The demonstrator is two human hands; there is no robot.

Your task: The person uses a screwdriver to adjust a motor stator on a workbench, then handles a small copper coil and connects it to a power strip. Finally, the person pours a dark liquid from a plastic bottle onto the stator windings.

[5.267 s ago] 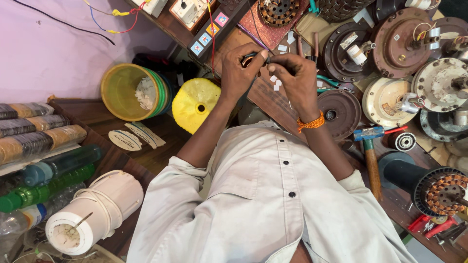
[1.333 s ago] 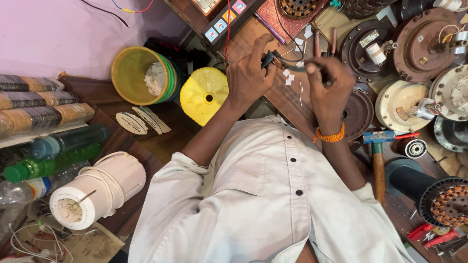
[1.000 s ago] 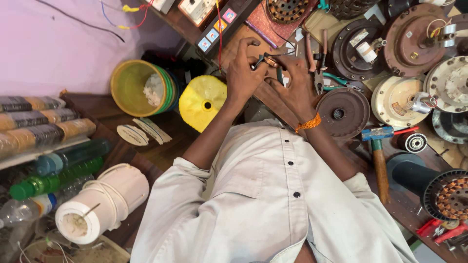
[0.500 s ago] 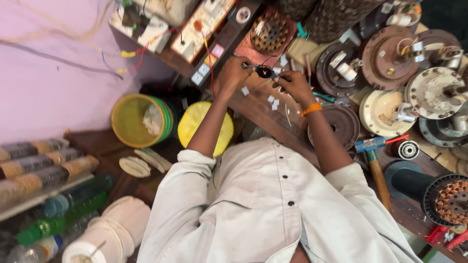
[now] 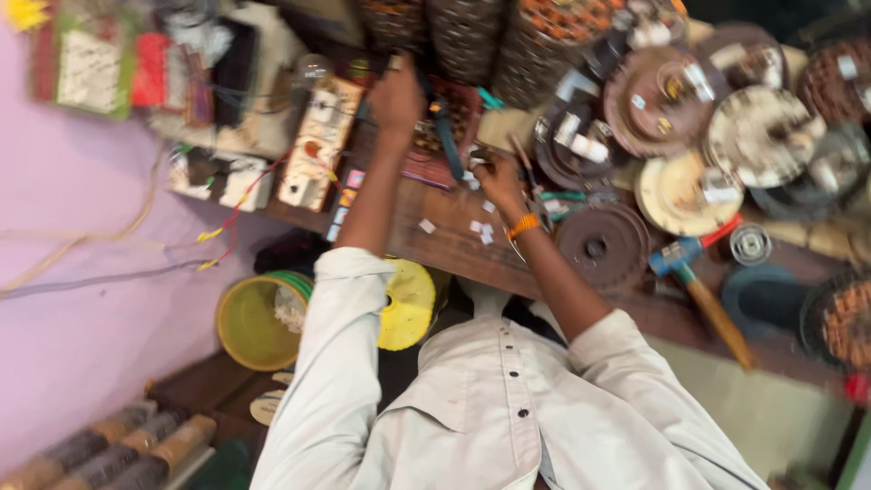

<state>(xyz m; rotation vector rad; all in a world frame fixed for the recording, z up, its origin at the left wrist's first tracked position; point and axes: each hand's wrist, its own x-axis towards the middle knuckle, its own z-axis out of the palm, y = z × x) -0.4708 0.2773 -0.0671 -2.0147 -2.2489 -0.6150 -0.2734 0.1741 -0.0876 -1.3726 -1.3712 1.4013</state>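
Left hand (image 5: pixel 396 95) stretched to 12 o'clock, clenched on blue-handled tool (image 5: pixel 446 136); handle slants toward 5 o'clock, toward right hand (image 5: pixel 494 177); right grip unclear, blurred.

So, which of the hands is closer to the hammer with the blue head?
The right hand. It rests on the wooden bench, some way left of the hammer. The left hand is stretched farther away, up toward the back of the bench.

A slim dark tool with a teal-blue handle (image 5: pixel 445 136) is lying tilted across the brown wooden bench, its upper end blurring near the raised left hand (image 5: pixel 396 95).
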